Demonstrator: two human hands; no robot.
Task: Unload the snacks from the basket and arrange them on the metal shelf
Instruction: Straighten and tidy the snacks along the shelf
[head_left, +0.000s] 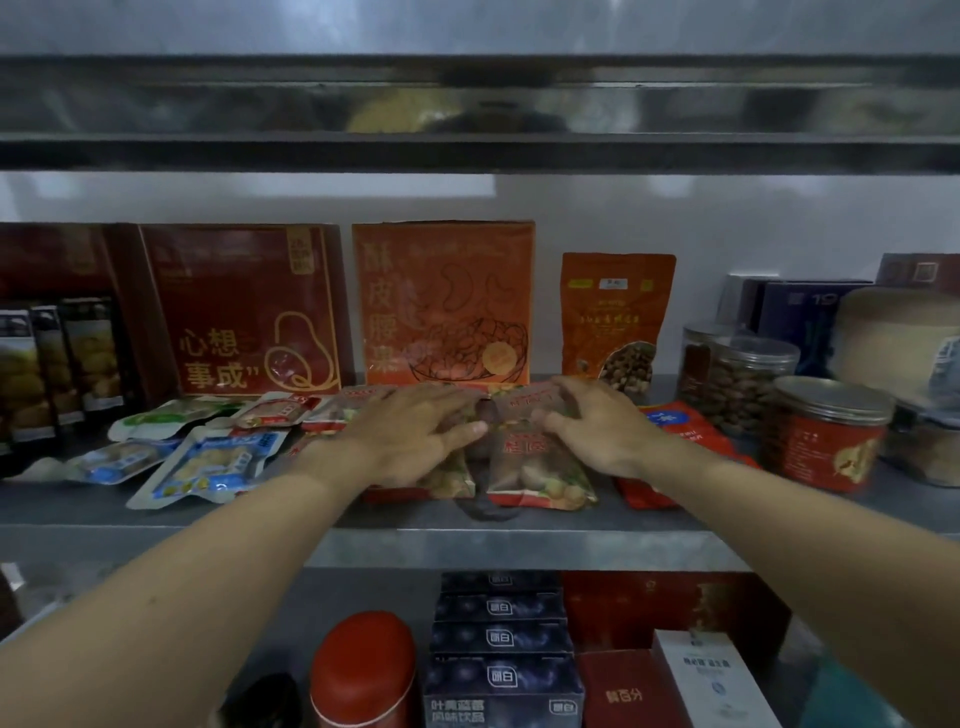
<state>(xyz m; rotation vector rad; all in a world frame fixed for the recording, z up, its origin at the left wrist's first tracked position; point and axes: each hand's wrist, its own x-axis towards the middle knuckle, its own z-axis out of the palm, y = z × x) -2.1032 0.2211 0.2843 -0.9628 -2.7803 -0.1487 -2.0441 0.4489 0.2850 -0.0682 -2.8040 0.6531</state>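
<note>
Arms reach toward 12 o'clock: left hand (415, 434) flat, fingers spread, right hand (597, 428) loosely arched, both pressing snack packets (535, 467) on the shelf (467, 543).

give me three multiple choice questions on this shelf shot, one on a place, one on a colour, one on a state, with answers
1. Where does the orange pouch stand?
A) left of the dark red box
B) right of the orange box
C) on the lower shelf

2. What colour is the label of the front jar on the right?
A) green
B) blue
C) red

3. What are the left hand and right hand doing?
A) both rest on snack packets
B) both hang idle
C) one lifts a jar

Answers: 1 B, it stands upright just right of that box. 2 C, its label is red. 3 A, both lie on packets on the metal shelf.
</note>
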